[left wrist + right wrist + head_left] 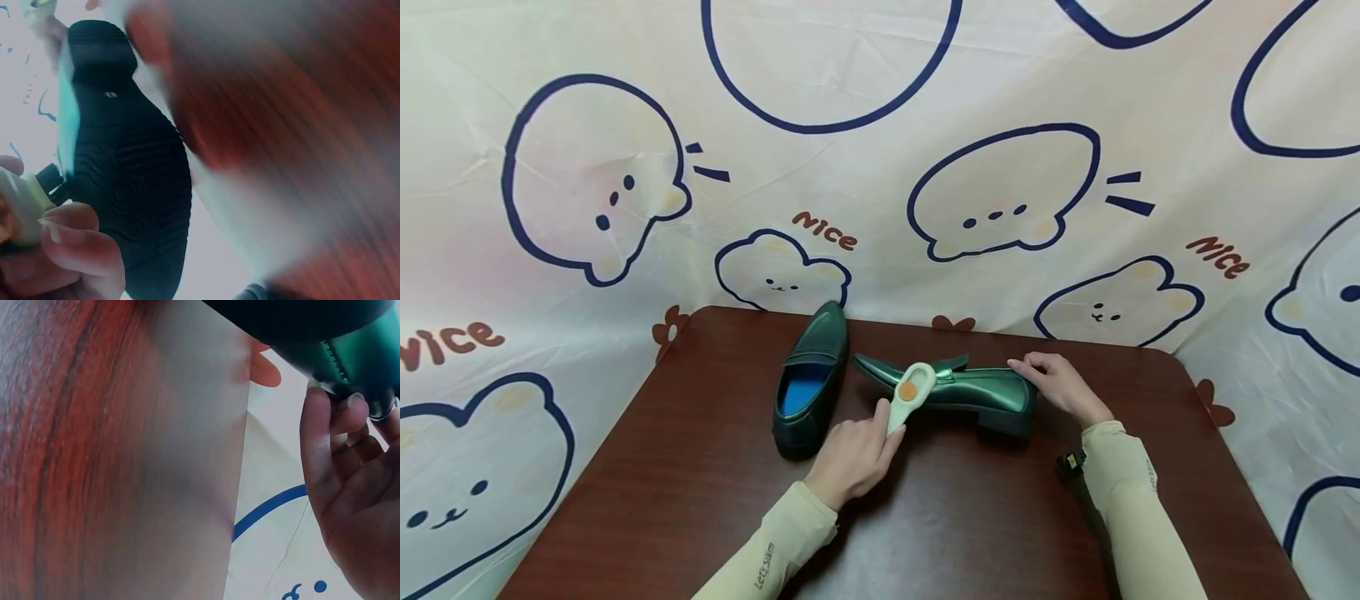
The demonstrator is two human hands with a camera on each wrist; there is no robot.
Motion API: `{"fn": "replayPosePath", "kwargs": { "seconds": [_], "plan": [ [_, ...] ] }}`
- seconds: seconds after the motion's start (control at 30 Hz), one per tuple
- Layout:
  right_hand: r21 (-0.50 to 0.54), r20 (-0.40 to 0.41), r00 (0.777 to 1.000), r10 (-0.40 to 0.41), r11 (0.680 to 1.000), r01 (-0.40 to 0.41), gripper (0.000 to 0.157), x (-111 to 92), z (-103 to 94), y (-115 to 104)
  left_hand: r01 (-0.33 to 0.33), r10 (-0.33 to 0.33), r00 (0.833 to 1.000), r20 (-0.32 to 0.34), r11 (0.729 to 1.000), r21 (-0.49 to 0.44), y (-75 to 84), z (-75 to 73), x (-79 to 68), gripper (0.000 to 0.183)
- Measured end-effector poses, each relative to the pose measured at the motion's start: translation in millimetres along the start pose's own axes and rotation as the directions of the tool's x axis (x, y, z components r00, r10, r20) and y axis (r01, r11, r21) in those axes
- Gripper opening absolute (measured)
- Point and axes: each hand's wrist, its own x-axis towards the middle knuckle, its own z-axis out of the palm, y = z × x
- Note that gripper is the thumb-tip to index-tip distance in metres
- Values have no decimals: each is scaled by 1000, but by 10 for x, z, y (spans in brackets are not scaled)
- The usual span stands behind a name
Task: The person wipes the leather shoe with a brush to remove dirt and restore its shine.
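Metallic green loafer held side-on over the wooden table, toe to the left; its dark sole is shown in full to the left-wrist view. Contact with the tabletop cannot be told. Heel collar pinched between thumb and fingers of the right hand. Pale handled tool with orange disc gripped in the left hand, fingers curled round the handle, head over the vamp; working face hidden. Second loafer set down just beside, blue insole visible. Step in hand judged to be surface care of the upper, probably brushing. Next move judged to call for a steady heel hold and light, even pressure near the strap.
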Motion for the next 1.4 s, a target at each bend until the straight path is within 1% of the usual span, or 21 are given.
{"fn": "replayPosePath", "kwargs": {
  "seconds": [0.13,0.23,0.3,0.4,0.47,0.5,0.53,0.6,0.67,0.73,0.77,0.83,0.93,1.0,1.03,1.1,1.2,1.27,1.4],
  "plan": [
    [-26,-3,1000,-2,1000,2,50,8,-4,28,49,-48,998,-37,999,15,-48,5,7,30],
    [-53,-17,1000,-16,998,15,49,6,-9,50,122,-120,991,-65,992,23,-75,-28,21,32],
    [-64,-24,999,-38,997,37,48,3,-9,59,186,-183,979,-89,982,28,-92,-59,33,34],
    [-71,-35,997,-69,995,66,46,-3,-4,64,270,-263,957,-124,962,41,-121,-100,47,35],
    [-69,-37,996,-82,994,79,45,-6,1,66,305,-297,945,-140,951,41,-136,-124,45,34],
    [-67,-38,996,-85,994,82,45,-5,4,68,311,-303,942,-146,950,38,-137,-136,41,34],
    [-67,-37,995,-88,994,85,45,-5,6,67,311,-304,941,-146,950,29,-133,-150,36,33],
    [-69,-38,995,-90,994,87,45,0,9,70,286,-284,950,-134,958,-4,-106,-181,27,33],
    [-71,-40,995,-89,994,86,45,7,6,73,220,-223,969,-109,975,-41,-56,-208,25,33],
    [-66,-44,995,-91,994,88,45,13,5,76,136,-141,987,-74,988,-68,-4,-217,29,33],
    [-63,-49,995,-92,994,89,44,16,7,79,94,-98,994,-49,993,-78,20,-215,33,33],
    [-58,-52,994,-98,994,95,44,17,13,73,19,-19,1000,0,996,-90,56,-199,41,34],
    [-59,-61,992,-110,993,107,43,13,27,57,-38,43,998,54,994,-102,73,-155,55,34],
    [-65,-63,992,-113,992,109,43,6,31,43,-42,49,996,69,995,-94,61,-121,62,35],
    [-65,-63,992,-112,992,108,43,4,31,38,-35,41,997,71,996,-86,49,-103,64,35],
    [-67,-60,992,-114,992,110,43,-3,31,30,-12,17,997,71,997,-73,20,-76,62,34],
    [-62,-60,992,-113,992,109,43,-13,29,23,32,-26,997,79,996,-78,-25,-60,55,33],
    [-56,-61,992,-112,993,108,43,-16,26,22,51,-44,996,74,995,-84,-50,-59,53,33],
    [-48,-55,992,-116,992,113,44,-21,23,29,91,-88,995,41,994,-69,-80,-87,62,33]
  ]
}}
